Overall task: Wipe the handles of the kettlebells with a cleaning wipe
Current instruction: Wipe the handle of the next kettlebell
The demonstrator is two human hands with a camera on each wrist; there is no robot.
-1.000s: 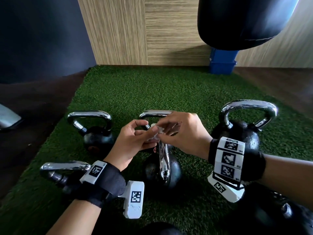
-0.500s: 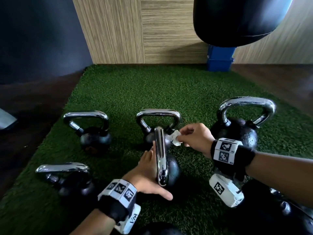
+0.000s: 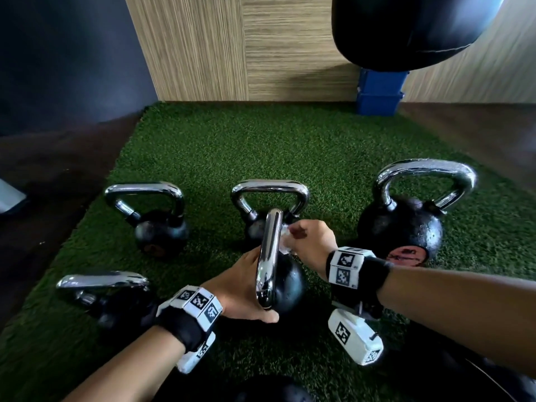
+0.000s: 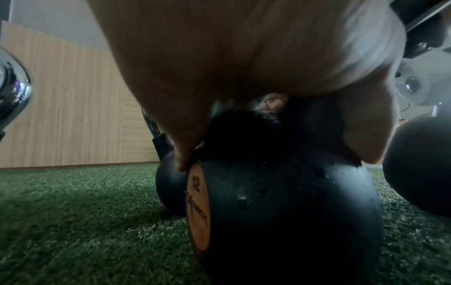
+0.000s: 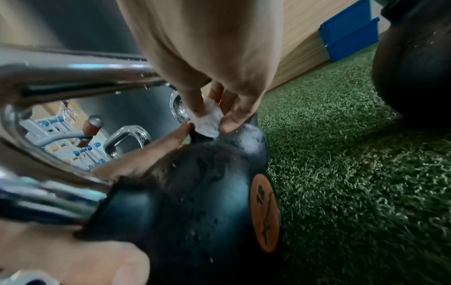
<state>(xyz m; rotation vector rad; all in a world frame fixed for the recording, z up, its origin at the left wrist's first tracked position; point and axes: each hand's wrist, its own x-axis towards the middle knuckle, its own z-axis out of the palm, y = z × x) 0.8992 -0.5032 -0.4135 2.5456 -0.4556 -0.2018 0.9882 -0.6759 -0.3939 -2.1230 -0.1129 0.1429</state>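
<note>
- Head view: central kettlebell (image 3: 285, 285), black ball with chrome handle (image 3: 268, 256) turned edge-on to the camera, standing on green turf mat (image 3: 261, 146). Left hand (image 3: 240, 288) laid against the ball's left side, fingers extended along it, thumb stretched below the handle's near end. Right hand (image 3: 311, 242) pinches a small white cleaning wipe (image 3: 285, 240) against the handle's right side, near its far end.
- Head view, surrounding stock: second kettlebell (image 3: 269, 210) directly behind the central one; small kettlebell (image 3: 156, 219) to the left; large kettlebell (image 3: 406, 221) with an orange label to the right; low kettlebell (image 3: 107, 297) at near left. Black punching bag (image 3: 406, 30) hangs above; blue box (image 3: 378, 94) against the wood-panel wall (image 3: 232, 47).
- Left wrist view: palm fills the upper frame, fingers spread over the top of the ball (image 4: 280, 202); orange side disc marked "12". Turf below.
- Right wrist view: thumb and fingertips closed on the crumpled wipe (image 5: 207, 121), pressed where the chrome handle (image 5: 73, 77) meets the ball (image 5: 195, 202). Droplets on the ball. Left-hand fingers (image 5: 146, 154) rest on the ball's far side.
</note>
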